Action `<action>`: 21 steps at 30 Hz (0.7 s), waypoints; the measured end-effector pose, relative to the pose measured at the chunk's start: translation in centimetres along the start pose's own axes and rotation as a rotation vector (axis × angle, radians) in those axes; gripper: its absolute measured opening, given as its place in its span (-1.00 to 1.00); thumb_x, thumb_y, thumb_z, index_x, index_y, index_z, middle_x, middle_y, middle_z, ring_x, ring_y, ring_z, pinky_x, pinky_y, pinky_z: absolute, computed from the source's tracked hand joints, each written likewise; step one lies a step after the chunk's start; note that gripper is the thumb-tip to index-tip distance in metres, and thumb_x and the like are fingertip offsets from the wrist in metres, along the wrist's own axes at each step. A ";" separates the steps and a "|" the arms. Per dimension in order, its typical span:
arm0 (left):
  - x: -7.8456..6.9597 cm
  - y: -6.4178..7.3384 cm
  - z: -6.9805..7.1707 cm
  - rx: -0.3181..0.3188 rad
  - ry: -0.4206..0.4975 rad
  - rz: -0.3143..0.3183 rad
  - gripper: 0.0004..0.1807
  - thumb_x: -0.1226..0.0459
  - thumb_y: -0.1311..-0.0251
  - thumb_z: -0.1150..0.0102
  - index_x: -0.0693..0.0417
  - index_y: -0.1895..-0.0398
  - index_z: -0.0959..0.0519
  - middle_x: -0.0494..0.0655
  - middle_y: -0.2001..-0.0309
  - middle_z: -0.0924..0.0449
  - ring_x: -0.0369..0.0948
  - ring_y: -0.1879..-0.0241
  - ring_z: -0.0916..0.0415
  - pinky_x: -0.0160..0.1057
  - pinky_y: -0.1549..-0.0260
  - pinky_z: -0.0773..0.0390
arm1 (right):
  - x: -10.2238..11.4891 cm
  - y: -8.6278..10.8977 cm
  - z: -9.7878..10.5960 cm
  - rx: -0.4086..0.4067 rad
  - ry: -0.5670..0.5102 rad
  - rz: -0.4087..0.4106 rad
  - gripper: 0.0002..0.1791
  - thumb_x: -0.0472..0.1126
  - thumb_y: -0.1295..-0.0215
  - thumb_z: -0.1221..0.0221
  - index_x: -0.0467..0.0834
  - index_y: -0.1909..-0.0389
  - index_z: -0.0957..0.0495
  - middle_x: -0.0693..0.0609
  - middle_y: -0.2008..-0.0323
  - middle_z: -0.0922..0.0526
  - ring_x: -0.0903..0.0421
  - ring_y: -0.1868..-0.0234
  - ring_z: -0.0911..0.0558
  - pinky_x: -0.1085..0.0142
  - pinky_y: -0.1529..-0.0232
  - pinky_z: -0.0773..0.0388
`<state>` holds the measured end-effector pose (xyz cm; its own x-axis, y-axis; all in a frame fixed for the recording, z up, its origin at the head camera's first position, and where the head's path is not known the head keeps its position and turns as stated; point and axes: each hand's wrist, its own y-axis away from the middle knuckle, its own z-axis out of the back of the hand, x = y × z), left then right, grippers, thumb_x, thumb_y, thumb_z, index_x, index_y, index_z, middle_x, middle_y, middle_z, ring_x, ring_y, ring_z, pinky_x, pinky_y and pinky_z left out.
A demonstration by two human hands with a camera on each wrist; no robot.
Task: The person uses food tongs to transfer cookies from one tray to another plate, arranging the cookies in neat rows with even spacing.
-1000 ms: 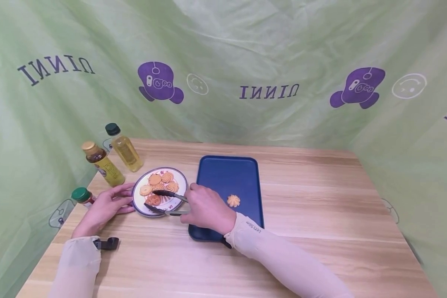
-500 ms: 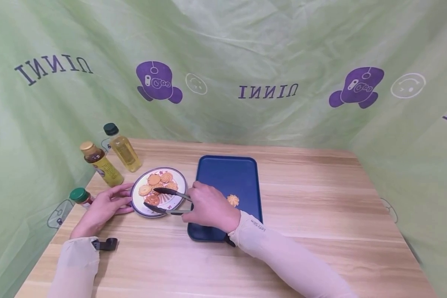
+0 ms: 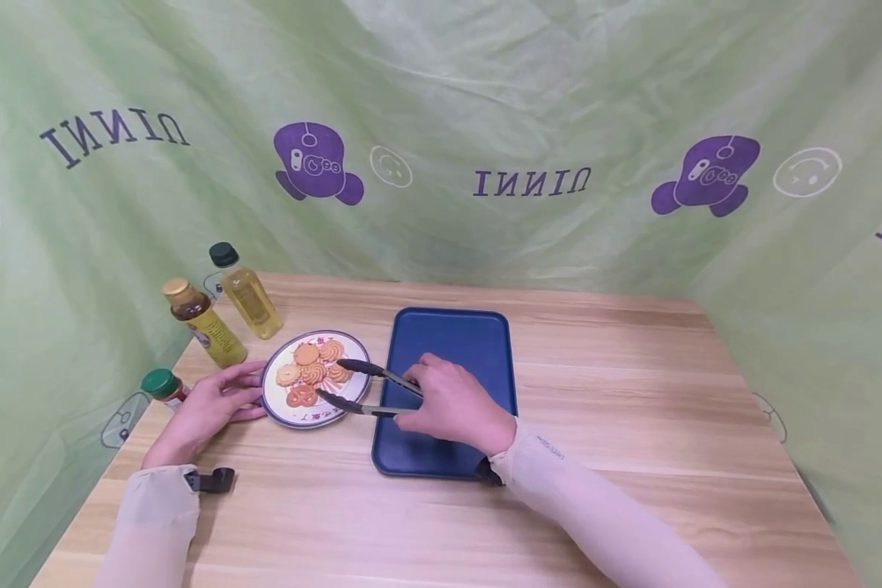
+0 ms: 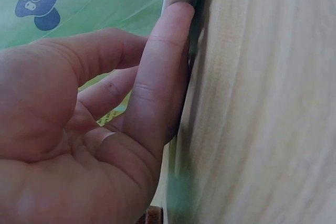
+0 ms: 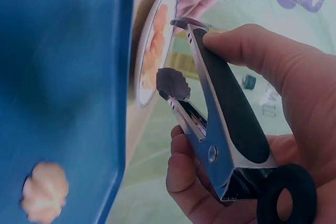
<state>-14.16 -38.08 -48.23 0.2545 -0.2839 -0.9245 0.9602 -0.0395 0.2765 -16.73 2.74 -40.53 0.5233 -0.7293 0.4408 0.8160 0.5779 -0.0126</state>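
Observation:
My right hand (image 3: 459,407) grips black and silver tongs (image 3: 382,411), its thumb on one arm in the right wrist view. The tong tips stand apart above the right side of a white plate (image 3: 279,402) with a dark blue rim, nothing between them. Several cookies (image 3: 313,373) and a pretzel-shaped one (image 3: 302,396) lie on the plate. My left hand (image 3: 216,408) touches the plate's left edge with extended fingers (image 4: 157,77). Beneath my right hand is a blue tray (image 3: 448,339). A swirled cookie (image 5: 44,192) on the tray is hidden by that hand in the head view.
Behind the plate at left stand an oil bottle (image 3: 251,302) with a dark cap and a bottle (image 3: 209,327) with a tan cap. A green-capped jar (image 3: 163,385) is beside my left hand. Green printed cloth (image 3: 441,237) hangs behind the wooden table (image 3: 617,384).
My right hand has drawn the tongs rightward, from over the plate's middle toward its right side, and now covers the tray's cookie in the head view. My left hand stays at the rim.

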 end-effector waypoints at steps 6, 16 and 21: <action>-0.1 0.1 0.0 0.000 -0.011 0.003 -0.29 0.41 -0.72 -0.06 0.34 -0.79 -0.09 0.44 -0.48 -0.34 -0.41 -0.02 -0.76 -0.22 -0.14 -0.91 | -1.9 1.5 0.7 -0.032 0.008 -0.021 -0.29 0.14 -0.16 -0.66 -0.17 -0.24 -0.77 -0.01 0.00 -0.71 0.05 0.13 -0.65 0.10 0.11 -0.80; -0.1 0.1 0.1 -0.006 -0.016 0.000 -0.29 0.40 -0.72 -0.07 0.33 -0.79 -0.10 0.45 -0.50 -0.34 -0.41 -0.02 -0.76 -0.23 -0.13 -0.91 | -4.3 4.8 2.0 -0.107 0.005 -0.045 -0.32 0.07 -0.19 -0.67 -0.22 -0.23 -0.78 -0.01 0.03 -0.72 0.12 0.17 -0.64 0.21 0.12 -0.78; 0.1 0.1 0.1 0.000 -0.010 0.005 -0.29 0.39 -0.72 -0.06 0.32 -0.79 -0.09 0.45 -0.50 -0.33 -0.40 -0.03 -0.77 -0.23 -0.14 -0.91 | -5.5 6.7 2.3 -0.140 0.002 -0.060 -0.34 0.03 -0.18 -0.67 -0.21 -0.23 -0.78 0.04 0.05 -0.69 0.14 0.16 -0.65 0.21 0.10 -0.78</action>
<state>-14.06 -38.17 -48.29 0.2584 -0.2932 -0.9205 0.9589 -0.0380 0.2813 -14.76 11.46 -40.95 0.4730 -0.7616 0.4430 0.8720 0.4767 -0.1115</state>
